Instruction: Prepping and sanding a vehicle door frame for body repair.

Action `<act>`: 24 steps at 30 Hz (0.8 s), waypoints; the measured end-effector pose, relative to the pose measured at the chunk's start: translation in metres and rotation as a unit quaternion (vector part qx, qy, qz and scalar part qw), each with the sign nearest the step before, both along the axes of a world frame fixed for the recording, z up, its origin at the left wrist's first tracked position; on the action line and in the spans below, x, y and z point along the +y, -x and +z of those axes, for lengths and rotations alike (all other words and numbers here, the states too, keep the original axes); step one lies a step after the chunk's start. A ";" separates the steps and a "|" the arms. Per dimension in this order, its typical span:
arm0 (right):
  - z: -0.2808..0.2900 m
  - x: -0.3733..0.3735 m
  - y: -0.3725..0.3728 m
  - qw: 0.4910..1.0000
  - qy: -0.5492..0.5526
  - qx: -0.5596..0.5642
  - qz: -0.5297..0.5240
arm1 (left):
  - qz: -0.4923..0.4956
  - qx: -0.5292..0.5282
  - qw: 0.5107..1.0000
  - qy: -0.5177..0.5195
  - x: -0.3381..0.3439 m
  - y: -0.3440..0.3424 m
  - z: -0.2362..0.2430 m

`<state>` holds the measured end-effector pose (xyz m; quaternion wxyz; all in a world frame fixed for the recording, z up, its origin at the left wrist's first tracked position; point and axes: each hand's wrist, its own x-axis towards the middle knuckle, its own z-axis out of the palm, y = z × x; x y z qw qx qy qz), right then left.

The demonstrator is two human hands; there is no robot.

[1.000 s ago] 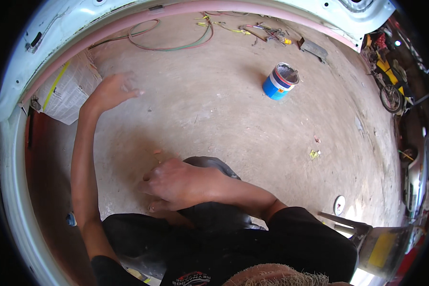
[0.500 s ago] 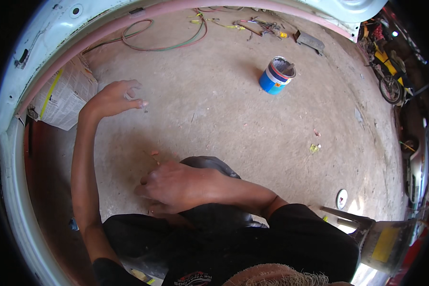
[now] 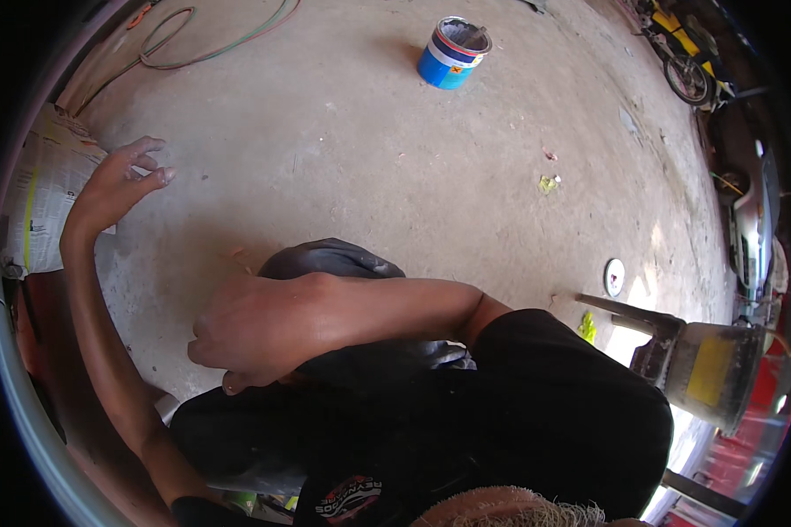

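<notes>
My left hand (image 3: 119, 186) is raised at the left, its thumb and dusty fingers apart and curved with nothing visible between them. Close beside it is a panel covered in newspaper (image 3: 53, 198) with a yellow-green tape strip. My right hand (image 3: 268, 325) crosses in front of my body, in front of my dark-clothed knee (image 3: 330, 256). Its fingers are curled inward and mostly hidden behind the back of the hand. Whatever they hold, if anything, cannot be made out.
A blue and white paint can (image 3: 453, 57) stands open on the concrete floor, a tool leaning inside. Hoses (image 3: 163, 44) coil at the far left. To the right are a round lid (image 3: 614, 277), a grey bucket (image 3: 712, 373), a crumpled yellow-green scrap (image 3: 548, 184) and a motorcycle (image 3: 687, 75).
My view has turned, so the paint can and floor sit higher and further left. The pale metal frame above has mostly left view. Both hands also appear further left; my right hand remains curled.
</notes>
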<state>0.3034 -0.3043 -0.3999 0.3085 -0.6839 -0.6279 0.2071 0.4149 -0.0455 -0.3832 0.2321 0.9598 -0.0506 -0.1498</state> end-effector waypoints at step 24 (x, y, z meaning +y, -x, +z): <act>0.008 -0.024 -0.006 1.000 -0.006 0.009 0.000 | -0.086 0.034 0.991 -0.094 -0.031 -0.023 -0.031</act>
